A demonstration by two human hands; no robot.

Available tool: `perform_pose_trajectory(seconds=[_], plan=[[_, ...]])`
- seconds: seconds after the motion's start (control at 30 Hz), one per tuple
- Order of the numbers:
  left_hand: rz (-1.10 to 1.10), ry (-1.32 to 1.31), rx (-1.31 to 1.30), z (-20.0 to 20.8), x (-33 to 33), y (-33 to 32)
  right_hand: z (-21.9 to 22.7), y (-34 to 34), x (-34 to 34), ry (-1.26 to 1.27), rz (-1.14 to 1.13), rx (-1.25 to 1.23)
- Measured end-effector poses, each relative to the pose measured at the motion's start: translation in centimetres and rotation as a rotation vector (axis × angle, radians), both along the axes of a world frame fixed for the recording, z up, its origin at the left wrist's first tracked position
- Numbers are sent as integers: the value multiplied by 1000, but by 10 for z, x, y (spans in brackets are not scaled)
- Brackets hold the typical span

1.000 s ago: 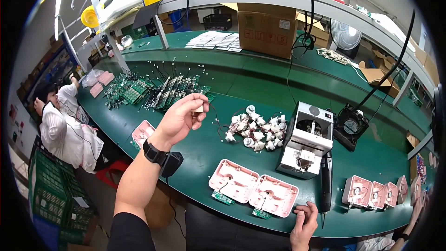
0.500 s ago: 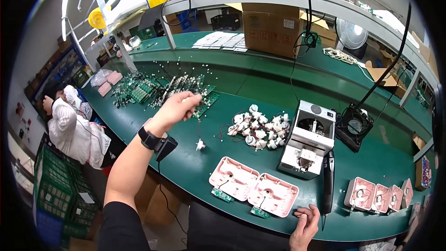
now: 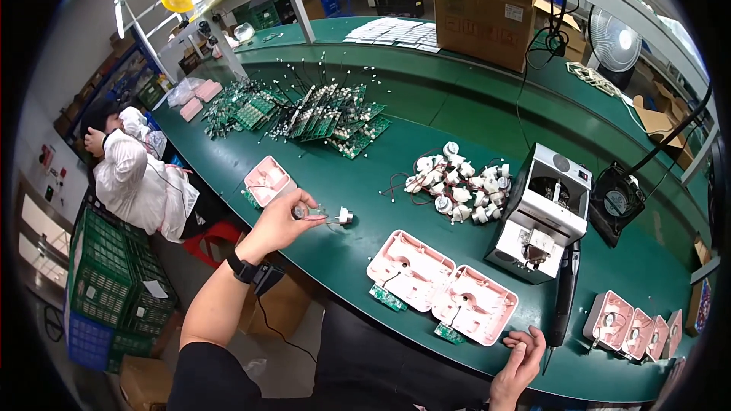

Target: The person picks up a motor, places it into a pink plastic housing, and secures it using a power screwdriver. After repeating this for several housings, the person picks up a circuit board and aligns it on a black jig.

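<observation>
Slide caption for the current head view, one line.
Left hand holds a small part near a white component and pink casing; right hand at the edge of the green bench.

Worn on the person's head, the left fisheye camera looks down and forward across the green table, from just above the left hand and right hand, reaching the cardboard box beyond; straight edges bend toward its rim.

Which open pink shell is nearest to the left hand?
The lone shell just beyond the left hand; the adjoining pair and the row at far right lie farther away.
</observation>
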State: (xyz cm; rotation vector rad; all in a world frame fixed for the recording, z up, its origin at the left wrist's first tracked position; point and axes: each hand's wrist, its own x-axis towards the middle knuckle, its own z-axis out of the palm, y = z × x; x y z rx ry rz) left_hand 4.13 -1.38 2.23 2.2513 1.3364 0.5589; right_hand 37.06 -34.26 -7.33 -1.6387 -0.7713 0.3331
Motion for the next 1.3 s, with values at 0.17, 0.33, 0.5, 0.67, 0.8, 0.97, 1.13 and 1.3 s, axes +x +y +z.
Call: perform_pose_trajectory(seconds=[0.17, 0.33, 0.5, 0.67, 0.8, 0.97, 1.13, 1.3], plan=[[188, -305, -305, 20, -23, -14, -3, -4, -6, 55, -79, 96], [-63, -865, -795, 22, -3, -52, 53, -21, -21, -338, 98, 56], [-460, -1060, -1325, 20, 50, -108, 99, 65, -62, -236, 600, 157], [-628, -638, -1118, 16, 89, -153, 96, 78, -76, -338, 652, 161], [-666, -531, -1081, -5, 91, -174, 74, 55, -68, -178, 643, 125], [-488, -684, -1400, -31, 95, -187, 75, 29, -65, 123, 519, 7], [-455, -964, -1782, -49, 110, -195, 61, 25, -47, 221, 493, 43], [-450, -980, -1879, -57, 110, -192, 62, 29, -41, -28, 588, 120]])
